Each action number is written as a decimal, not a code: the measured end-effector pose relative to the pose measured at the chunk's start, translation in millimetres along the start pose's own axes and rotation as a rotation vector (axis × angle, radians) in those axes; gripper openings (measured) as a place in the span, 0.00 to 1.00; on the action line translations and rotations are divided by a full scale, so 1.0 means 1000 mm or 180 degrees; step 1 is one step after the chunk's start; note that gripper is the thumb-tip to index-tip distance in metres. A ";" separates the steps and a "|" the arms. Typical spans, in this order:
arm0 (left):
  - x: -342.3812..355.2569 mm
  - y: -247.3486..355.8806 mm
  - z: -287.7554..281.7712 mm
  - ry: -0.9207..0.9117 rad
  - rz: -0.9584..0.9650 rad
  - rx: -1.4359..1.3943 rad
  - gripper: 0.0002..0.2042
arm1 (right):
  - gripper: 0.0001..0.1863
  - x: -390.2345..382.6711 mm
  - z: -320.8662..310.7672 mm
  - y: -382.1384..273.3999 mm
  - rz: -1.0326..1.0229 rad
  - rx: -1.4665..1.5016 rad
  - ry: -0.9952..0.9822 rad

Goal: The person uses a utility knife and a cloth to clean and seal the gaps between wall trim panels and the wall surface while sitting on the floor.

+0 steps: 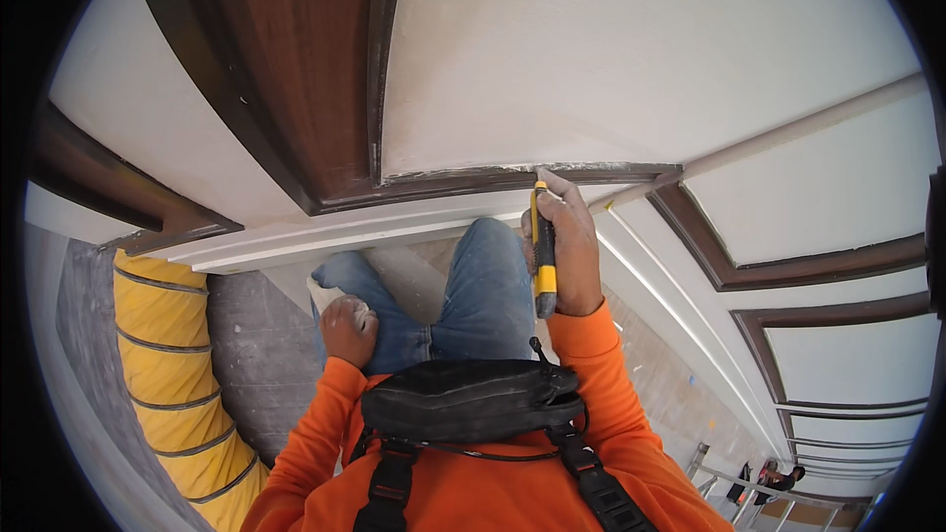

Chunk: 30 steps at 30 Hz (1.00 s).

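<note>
Up high, our right hand (567,241) grips a yellow-and-black utility knife (543,256), its tip pressed at the dark wood trim (512,177) edging the white wall panel (631,49). Our left hand (348,327) rests fisted on our knee (345,281), near a yellow duct (168,355).

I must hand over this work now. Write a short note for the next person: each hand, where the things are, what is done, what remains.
Right hand: grips a yellow and black utility knife, tip up at the bottom edge of the white wall panel, where it meets the dark wood trim.
Left hand: closed, resting on the left knee, with something pale under it; I cannot tell what.
Nearby: yellow flexible duct on the floor at left.
Done: the seam left of the knife looks scraped and rough.
Left: the seam to the right of the knife, toward the corner, shows a similar rough pale edge; check it.
</note>
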<state>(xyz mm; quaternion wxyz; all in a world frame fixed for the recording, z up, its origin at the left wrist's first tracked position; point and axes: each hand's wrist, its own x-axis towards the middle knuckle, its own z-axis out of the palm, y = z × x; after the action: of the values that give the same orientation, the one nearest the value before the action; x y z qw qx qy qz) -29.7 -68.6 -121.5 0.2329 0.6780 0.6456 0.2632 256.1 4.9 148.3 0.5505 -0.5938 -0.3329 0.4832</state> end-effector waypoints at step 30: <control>-0.001 -0.004 0.003 0.0056 -0.0004 -0.0052 0.13 | 0.21 0.002 0.000 0.003 -0.0135 -0.0035 0.0137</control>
<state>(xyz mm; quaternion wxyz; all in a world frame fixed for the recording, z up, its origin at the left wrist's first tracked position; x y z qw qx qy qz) -30.7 -69.3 -127.1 0.2329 0.6733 0.6459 0.2743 256.3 6.4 145.2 0.5644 -0.5999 -0.3362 0.4567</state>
